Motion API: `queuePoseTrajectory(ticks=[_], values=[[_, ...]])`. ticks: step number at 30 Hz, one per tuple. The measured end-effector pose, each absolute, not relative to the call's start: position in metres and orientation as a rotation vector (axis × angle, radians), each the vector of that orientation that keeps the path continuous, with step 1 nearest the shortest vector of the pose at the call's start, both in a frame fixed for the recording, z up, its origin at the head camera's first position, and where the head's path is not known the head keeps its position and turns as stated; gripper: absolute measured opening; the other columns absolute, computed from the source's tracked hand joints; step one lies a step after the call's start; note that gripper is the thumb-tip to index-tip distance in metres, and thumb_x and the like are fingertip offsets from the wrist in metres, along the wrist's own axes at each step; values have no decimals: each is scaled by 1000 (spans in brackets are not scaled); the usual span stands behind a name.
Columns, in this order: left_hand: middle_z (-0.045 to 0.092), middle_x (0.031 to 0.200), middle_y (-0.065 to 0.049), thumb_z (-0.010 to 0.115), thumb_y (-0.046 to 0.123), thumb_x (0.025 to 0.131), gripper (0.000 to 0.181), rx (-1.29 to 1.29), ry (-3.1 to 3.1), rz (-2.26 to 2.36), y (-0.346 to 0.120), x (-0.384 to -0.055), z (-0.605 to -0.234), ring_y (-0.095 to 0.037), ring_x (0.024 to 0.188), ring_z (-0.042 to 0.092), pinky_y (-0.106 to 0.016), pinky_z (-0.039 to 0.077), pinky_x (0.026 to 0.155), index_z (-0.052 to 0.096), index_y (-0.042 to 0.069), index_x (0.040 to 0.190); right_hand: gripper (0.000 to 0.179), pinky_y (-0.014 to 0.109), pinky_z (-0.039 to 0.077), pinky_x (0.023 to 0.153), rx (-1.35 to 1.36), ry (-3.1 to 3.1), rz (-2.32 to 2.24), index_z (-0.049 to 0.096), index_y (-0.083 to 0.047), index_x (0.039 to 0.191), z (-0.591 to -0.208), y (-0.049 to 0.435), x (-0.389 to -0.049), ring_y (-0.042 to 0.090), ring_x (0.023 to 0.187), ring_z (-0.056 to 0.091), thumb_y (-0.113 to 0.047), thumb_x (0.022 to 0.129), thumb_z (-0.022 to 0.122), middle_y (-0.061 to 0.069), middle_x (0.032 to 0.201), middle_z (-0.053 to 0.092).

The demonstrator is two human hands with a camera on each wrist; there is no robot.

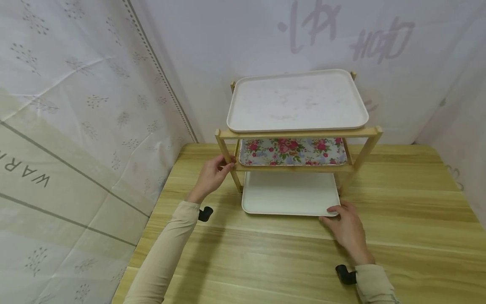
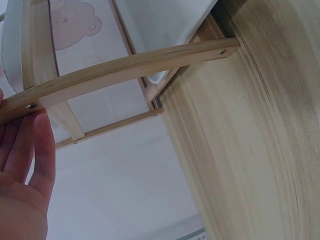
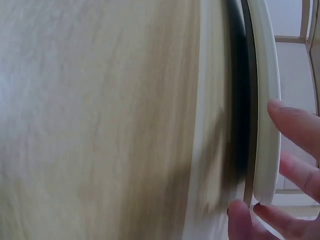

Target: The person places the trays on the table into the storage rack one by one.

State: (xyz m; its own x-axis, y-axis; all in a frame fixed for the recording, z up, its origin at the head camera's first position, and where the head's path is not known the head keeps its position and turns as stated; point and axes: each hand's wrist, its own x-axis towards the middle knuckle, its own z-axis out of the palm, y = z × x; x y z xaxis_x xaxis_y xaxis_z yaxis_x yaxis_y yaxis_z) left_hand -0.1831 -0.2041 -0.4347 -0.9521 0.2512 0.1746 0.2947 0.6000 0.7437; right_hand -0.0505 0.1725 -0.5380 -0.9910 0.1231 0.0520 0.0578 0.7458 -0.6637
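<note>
A light wooden three-tier rack point(image 1: 300, 134) bears three trays. On top lies a plain white tray point(image 1: 296, 101), and a floral tray point(image 1: 292, 152) sits on the middle tier. The lowest white tray point(image 1: 290, 194) juts out at the front. My left hand point(image 1: 212, 175) grips the rack's left front post at middle-tier height; the left wrist view has its fingers behind the wooden post point(image 2: 120, 67). At the lowest tray's front right corner, my right hand point(image 1: 347, 228) pinches the rim, fingers over the top and thumb low. The right wrist view catches that tray's edge point(image 3: 267, 125) from the side.
The rack stands on a wood-grain table point(image 1: 265, 257), close to a pale cloth backdrop point(image 1: 212, 50) with faint lettering. A patterned curtain point(image 1: 87, 126) hangs along the left side. Black camera mounts point(image 1: 345, 274) sit at both wrists.
</note>
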Motion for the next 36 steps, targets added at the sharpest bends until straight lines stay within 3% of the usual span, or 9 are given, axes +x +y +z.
queuePoseTrajectory(ticks=[10,24,36], values=[[73,102,-14,60,12,96,22,-464,-2768,-1307,-204,-183,-434,-25,92,68,-36,55,77,65,3,114,27,59,49,80,-206,-2828,998,69,-6,83,-539,168,-50,46,115,50,-30,80,79,29,128,52],[73,103,-12,60,14,96,22,-471,-2768,-1286,-204,-183,-433,-25,93,68,-34,55,75,66,4,115,32,59,50,78,-234,-2837,931,71,-4,89,-545,164,-73,46,110,55,-35,82,77,28,127,54],[73,102,-13,60,13,95,23,-455,-2763,-1313,-203,-183,-433,-26,92,68,-36,55,76,66,3,114,36,64,46,85,-223,-2851,942,67,5,104,-545,159,-98,56,115,50,-29,91,67,38,136,44]])
